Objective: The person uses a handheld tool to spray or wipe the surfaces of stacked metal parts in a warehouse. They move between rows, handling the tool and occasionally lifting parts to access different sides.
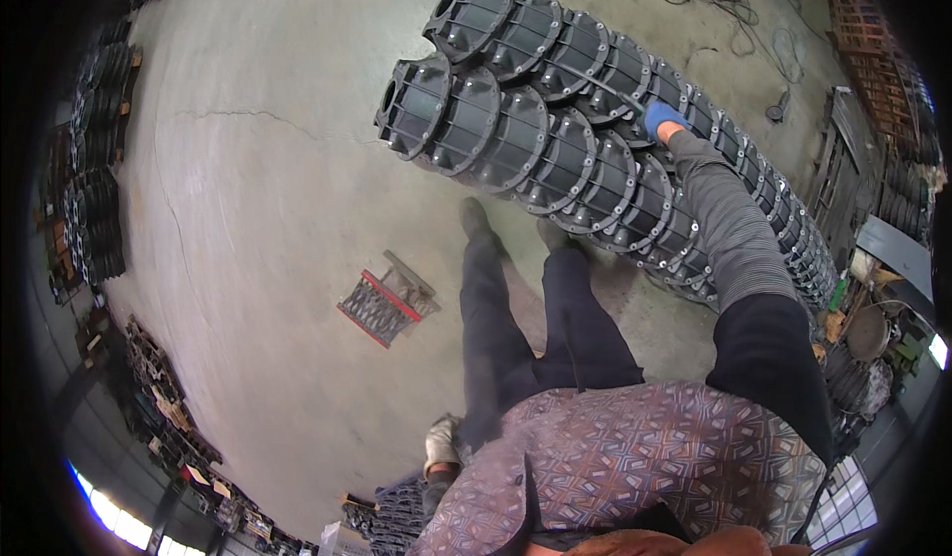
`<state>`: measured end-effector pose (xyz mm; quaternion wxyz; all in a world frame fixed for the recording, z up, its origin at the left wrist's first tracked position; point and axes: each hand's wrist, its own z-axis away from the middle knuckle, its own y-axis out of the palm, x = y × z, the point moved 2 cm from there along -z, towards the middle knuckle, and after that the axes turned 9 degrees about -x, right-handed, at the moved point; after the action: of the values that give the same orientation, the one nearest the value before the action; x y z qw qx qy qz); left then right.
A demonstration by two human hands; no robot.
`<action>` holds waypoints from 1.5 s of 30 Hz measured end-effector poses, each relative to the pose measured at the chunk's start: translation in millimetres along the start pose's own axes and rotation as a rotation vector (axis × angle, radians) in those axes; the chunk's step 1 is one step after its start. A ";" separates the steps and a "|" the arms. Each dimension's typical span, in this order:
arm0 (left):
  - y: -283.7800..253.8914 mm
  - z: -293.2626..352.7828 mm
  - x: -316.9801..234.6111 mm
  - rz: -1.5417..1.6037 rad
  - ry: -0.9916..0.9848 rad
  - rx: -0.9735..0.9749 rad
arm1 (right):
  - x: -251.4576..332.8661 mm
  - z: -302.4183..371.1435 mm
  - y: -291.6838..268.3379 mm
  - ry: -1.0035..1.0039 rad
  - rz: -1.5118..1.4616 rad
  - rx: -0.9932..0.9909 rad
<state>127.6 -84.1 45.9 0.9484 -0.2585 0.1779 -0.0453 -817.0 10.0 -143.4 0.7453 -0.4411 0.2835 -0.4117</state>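
- The right hand, in a blue glove, is stretched far forward and rests on top of the stacked black ribbed round metal castings. It lies on one casting in the back row; whether the fingers grip an edge or only press on it, I cannot tell.
- The left hand, in a pale worn glove, hangs low beside the body, close to the left leg. It looks loosely closed, and I see nothing in it.
- The castings lie on their sides in two long rows, one pressed against the other, on the grey concrete floor, just in front of the person's feet.
- A small red and grey metal rack lies on the floor to the left of the legs, apart from the castings.
- More dark round parts are piled along the far left wall.
- Wooden pallets stand at the upper right.
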 end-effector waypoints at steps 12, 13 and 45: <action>-121.8 -104.3 68.0 0.978 -0.340 -0.280 | 58.6 -107.1 0.6 0.235 -0.076 -0.187; -117.1 -103.3 75.7 0.913 -0.380 -0.242 | 67.1 -111.3 -3.5 0.201 -0.035 -0.159; -174.1 -167.7 -38.8 1.229 -0.999 -0.249 | 204.3 -230.8 -89.8 0.072 -0.206 -0.076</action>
<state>32.0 -306.8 11.5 0.7354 -0.2081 -0.1534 0.6263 -928.8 -288.8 -179.4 0.6712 -0.4809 0.2787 -0.4904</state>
